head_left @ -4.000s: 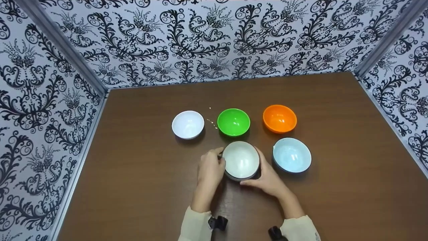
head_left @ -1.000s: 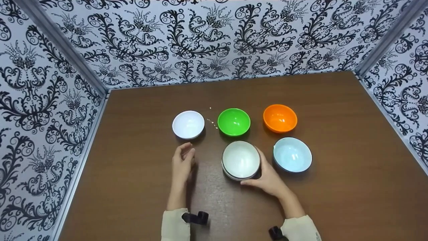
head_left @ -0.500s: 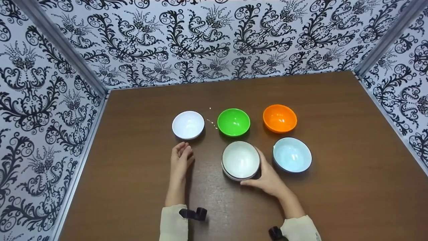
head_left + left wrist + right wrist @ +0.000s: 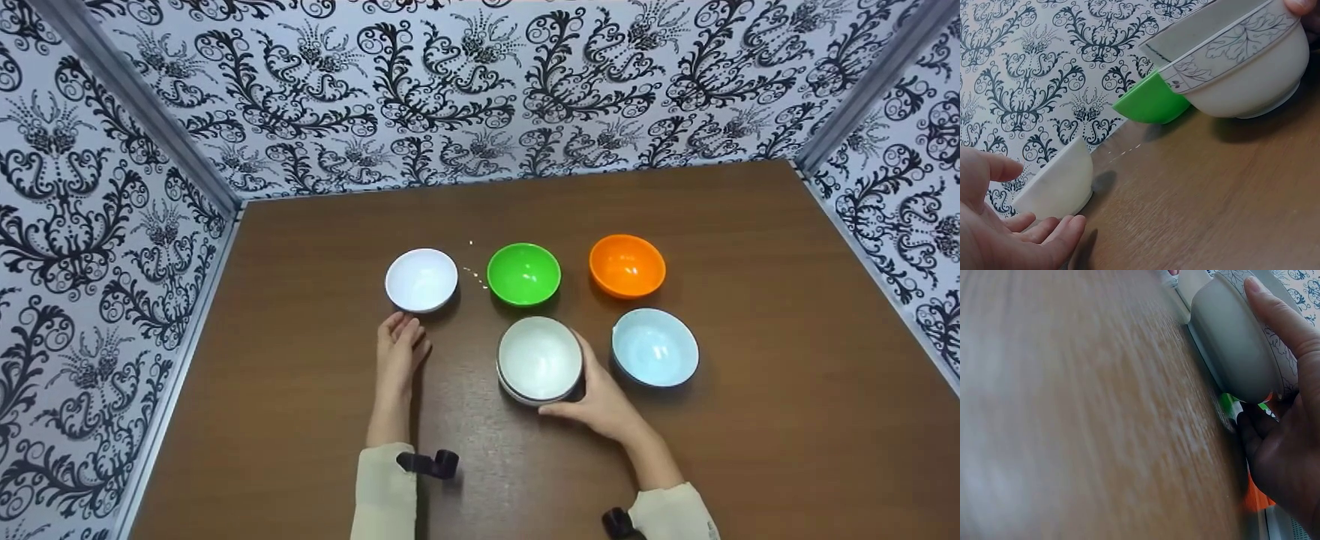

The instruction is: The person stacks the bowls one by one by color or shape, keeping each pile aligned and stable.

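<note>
Since one small gap decides it, look just ahead of the left hand point(image 4: 400, 352)

While a black-and-white scroll-patterned wall point(image 4: 480, 90) fills the background, a broad brown wood-look table point(image 4: 300, 337) stretches out past both hands. Biggest thing on it is a stack of cream round bowls with a grey leaf pattern point(image 4: 540, 358), looks like two nested. The right hand point(image 4: 604, 401) is gripping that: thumb on the near side, fingers round its right side.

Just to the right of that grip is a pale blue glossy round bowl point(image 4: 655, 348). Farther out beyond the same hand is an orange shiny round bowl point(image 4: 627, 266), and right past the stack there's a bright green shiny round bowl point(image 4: 524, 274).

Now the bit that matters, imo: a small white smooth round bowl point(image 4: 421, 280) lies straight ahead of the left hand, a touch to its right. Left is easily the nearer hand; the right is well apart, with the stack between. Left hand's holding nothing, fingers loosely bent, thumb spread away from them. Can't tell if the fingertips touch the bowl or stop just short. It's round, so no long axis to line up with; I'd guess approach angle barely matters.

Tiniest of all: some pale specks point(image 4: 476, 277) ahead and right of the left hand, between white and green.
</note>
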Tool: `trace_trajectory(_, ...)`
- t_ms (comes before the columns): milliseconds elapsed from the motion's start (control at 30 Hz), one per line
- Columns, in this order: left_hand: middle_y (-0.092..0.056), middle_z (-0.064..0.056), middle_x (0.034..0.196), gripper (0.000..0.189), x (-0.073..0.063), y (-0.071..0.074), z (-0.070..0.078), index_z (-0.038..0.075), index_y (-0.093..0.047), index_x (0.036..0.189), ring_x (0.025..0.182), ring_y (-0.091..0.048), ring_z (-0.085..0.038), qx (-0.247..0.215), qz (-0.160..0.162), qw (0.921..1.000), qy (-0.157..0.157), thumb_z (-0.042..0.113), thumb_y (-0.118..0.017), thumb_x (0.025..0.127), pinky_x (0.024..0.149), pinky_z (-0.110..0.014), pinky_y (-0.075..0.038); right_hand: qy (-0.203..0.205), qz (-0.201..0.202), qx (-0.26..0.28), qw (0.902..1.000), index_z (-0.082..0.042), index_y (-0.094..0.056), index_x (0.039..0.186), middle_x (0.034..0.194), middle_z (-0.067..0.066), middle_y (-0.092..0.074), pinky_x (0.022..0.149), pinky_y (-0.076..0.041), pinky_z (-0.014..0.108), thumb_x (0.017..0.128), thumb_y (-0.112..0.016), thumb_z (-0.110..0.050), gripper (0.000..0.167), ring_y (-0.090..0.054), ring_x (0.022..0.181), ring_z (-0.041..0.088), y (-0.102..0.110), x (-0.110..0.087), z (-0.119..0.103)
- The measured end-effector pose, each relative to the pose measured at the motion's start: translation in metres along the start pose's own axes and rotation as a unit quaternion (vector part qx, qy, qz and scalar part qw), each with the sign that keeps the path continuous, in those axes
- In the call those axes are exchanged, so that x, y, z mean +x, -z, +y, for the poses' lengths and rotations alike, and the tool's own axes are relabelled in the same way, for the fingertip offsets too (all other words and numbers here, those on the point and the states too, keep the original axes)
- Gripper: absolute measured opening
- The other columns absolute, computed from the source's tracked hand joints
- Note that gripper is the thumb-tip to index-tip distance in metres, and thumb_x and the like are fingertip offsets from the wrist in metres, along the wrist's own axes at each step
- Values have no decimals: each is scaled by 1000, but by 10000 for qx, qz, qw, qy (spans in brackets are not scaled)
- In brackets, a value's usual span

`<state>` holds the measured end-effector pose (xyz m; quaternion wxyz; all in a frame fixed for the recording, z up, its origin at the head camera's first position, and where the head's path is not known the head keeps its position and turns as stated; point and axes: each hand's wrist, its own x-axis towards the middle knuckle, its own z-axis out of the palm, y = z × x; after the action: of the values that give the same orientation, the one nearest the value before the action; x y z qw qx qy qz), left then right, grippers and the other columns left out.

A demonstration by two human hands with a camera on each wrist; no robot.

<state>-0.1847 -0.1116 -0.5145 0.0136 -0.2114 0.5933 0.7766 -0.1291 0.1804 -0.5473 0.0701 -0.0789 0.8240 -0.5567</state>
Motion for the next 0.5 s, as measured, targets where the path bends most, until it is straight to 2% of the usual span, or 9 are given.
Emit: trace_trajectory(500, -27, -25, 159, 61, 11, 2, 1, -3, -16, 155, 143, -37, -39, -29, -78, 10000, 42, 14, -45, 104, 117, -51, -37, 10, -9, -37, 10000, -7, -15, 159, 161, 14, -31, 121, -25, 55, 62, -96, -28, 128, -35, 144, 32, 1, 0, 0)
